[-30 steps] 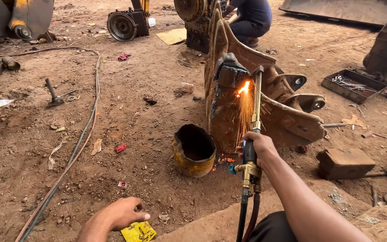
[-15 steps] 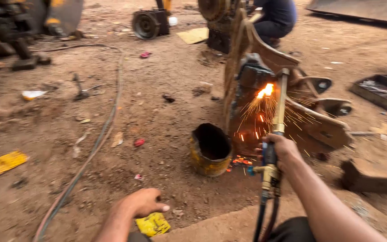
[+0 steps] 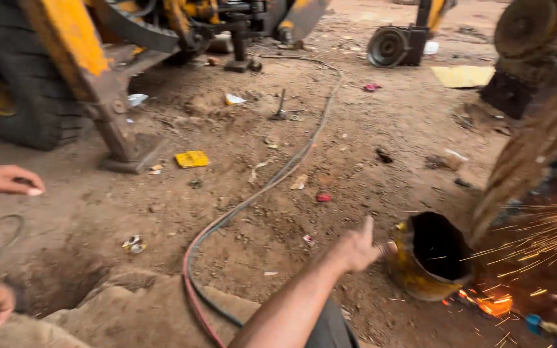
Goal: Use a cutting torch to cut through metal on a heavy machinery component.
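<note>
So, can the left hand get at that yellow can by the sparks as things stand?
Probably yes: the left hand is stretched out right beside the yellow can, with only bare dirt between. Sparks fly close on the far side, though.

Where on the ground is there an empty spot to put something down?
Bare dirt lies between the hose pair and the yellow machine's foot, near the flat yellow scrap. Another patch sits left of the left hand. By the yellow can it is crowded with sparks.
</note>
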